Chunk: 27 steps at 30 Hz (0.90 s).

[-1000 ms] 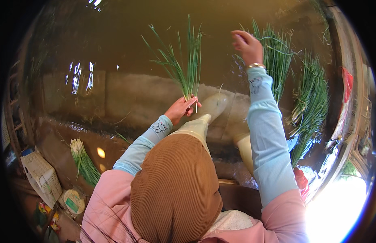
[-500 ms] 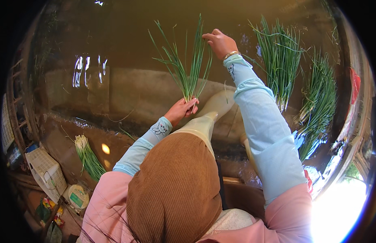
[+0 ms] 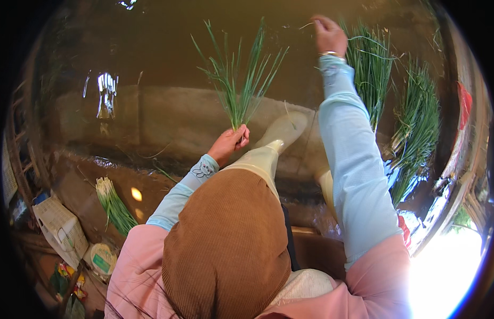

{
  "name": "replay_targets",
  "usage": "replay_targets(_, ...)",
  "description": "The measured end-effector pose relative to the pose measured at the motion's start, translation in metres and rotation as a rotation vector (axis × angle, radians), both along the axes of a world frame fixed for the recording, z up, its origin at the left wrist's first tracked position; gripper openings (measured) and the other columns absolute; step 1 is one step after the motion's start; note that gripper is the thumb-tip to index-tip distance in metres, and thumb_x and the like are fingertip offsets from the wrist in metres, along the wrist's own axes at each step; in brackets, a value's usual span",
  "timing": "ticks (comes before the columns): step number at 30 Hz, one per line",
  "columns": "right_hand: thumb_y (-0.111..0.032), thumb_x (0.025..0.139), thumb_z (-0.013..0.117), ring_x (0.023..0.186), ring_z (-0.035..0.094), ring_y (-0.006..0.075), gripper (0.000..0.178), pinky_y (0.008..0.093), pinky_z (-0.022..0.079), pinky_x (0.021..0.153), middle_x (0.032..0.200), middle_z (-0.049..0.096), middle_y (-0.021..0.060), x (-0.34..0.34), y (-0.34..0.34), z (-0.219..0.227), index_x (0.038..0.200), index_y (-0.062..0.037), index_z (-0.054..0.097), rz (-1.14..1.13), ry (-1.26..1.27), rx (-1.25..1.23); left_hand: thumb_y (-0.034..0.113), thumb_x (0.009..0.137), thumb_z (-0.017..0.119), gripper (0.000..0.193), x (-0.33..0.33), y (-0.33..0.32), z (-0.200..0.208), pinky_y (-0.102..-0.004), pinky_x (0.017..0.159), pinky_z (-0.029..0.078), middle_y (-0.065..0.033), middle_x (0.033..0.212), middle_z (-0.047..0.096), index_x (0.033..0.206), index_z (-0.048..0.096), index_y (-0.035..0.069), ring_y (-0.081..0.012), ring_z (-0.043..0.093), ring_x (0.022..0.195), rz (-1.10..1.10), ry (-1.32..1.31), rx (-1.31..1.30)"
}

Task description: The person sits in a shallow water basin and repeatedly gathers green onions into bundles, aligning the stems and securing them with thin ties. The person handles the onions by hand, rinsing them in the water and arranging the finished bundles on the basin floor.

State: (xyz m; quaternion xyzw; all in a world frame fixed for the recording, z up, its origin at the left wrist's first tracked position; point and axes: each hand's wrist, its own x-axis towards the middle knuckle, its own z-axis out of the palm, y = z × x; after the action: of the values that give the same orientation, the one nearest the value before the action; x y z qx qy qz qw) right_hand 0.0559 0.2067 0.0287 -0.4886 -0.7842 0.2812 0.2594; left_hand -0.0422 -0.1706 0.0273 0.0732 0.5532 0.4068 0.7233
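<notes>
My left hand [image 3: 229, 143] grips the base of a fanned bunch of green onions [image 3: 240, 80], holding it upright over brown muddy water [image 3: 151, 58]. My right hand [image 3: 328, 35] is stretched far forward with its fingers pinched on a thin pale strand, beside the heap of green onions [image 3: 370, 74] lying to the right. My pale rubber boots [image 3: 281, 135] stand on a submerged step. A brown cap [image 3: 225, 244] hides the nearest ground.
A second pile of green onions [image 3: 419, 133] lies at the right edge. A tied bunch with white ends [image 3: 111, 202] rests on the wet ledge at left. A white crate [image 3: 58, 228] and a round tub [image 3: 100, 258] sit at lower left.
My right arm has swung left, then reached farther forward and up from the right-hand heap. The bunch in my left hand stays put.
</notes>
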Motion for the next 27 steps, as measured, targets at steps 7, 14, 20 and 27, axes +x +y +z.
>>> replay_targets(7,-0.01,0.091,0.051,0.076,0.067,0.025,0.033,0.0324,0.053,0.067,0.097,0.067,0.0149,0.227,0.013,0.007,0.123,-0.0009,0.05,-0.744,0.654,-0.24,0.036,0.101,0.042,0.026,-0.004,0.02,0.003,-0.0198,0.053,0.033,0.0022,0.076,0.048,0.097,0.05,0.012,-0.0074,0.043,0.06,0.085,-0.274,-0.077)
replay_targets(14,-0.022,0.087,0.063,0.072,0.066,0.027,0.013,0.0371,0.052,0.063,0.082,0.066,0.0077,0.254,-0.134,0.008,0.095,-0.0128,0.065,-0.41,-0.304,0.015,0.031,0.103,0.038,0.024,-0.007,0.073,0.018,-0.0191,0.048,0.024,0.006,0.07,0.035,0.093,0.046,0.011,-0.0029,0.028,0.051,0.16,-0.414,0.068)
replay_targets(20,-0.023,0.078,0.069,0.08,0.062,0.0323,0.019,0.0444,0.05,0.068,0.093,0.061,0.01,0.21,-0.148,0.006,0.091,-0.0124,0.059,-0.428,-0.763,-0.144,0.031,0.103,0.038,0.025,-0.013,0.092,0.062,-0.0196,0.048,0.024,0.0062,0.069,0.031,0.087,0.044,0.013,-0.003,0.026,0.051,0.32,-0.413,0.267)
replay_targets(27,-0.015,0.088,0.067,0.055,0.046,0.003,0.012,0.0179,0.032,0.048,0.067,0.055,-0.0038,0.13,-0.183,0.022,0.089,-0.0038,0.064,-0.126,0.652,-0.822,0.027,0.102,0.044,0.021,0.005,0.085,0.05,-0.0191,0.045,0.019,0.0081,0.066,0.028,0.098,0.052,0.008,-0.0028,0.023,0.052,0.217,-0.294,0.152)
